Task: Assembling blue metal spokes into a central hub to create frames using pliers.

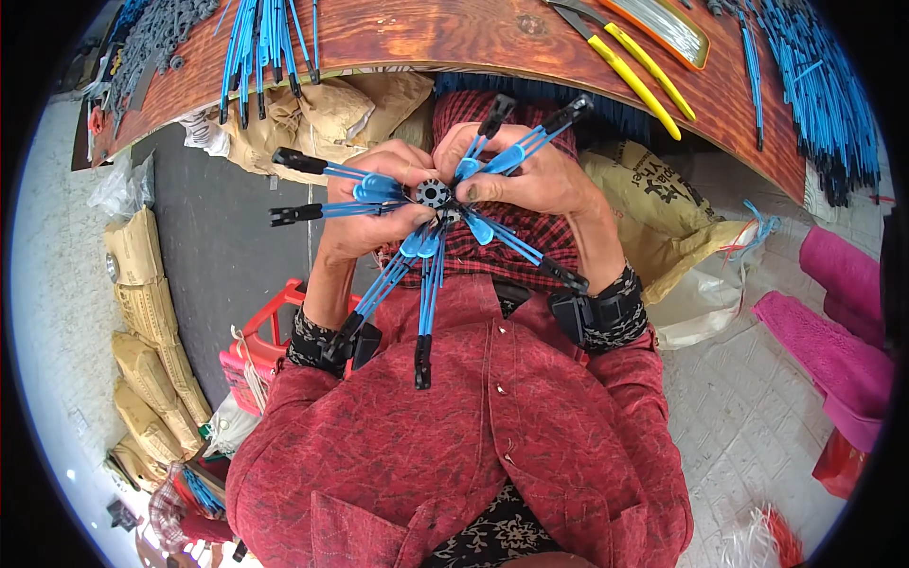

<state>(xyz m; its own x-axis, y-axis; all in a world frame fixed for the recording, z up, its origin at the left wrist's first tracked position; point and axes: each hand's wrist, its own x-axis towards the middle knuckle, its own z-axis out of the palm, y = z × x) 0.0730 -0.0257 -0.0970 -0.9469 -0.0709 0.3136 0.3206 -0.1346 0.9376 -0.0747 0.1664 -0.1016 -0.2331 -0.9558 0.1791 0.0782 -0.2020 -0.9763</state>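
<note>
A spoked assembly with a round black hub (pixel 434 193) is held up between my two hands, above my lap. Several paired blue rods (pixel 431 293) fan out from the hub, each pair ending in a black tip. Close in to the hub sit flat blue oval pieces. My left hand (pixel 377 204) pinches the assembly at the hub's left side, with two arms sticking out past it. On the hub's right, my right hand (pixel 530 180) has its thumb against the base of an arm. My fingers behind the assembly are partly hidden.
On the wooden table (pixel 426 38) ahead lie yellow-handled pliers (pixel 644 80), an orange-rimmed tray (pixel 668 28) and bundles of blue rods (pixel 824 85). Grey parts (pixel 161 47) are heaped at left. Sacks (pixel 653 204) stand under the table; a red stool (pixel 279 317) is beside me.
</note>
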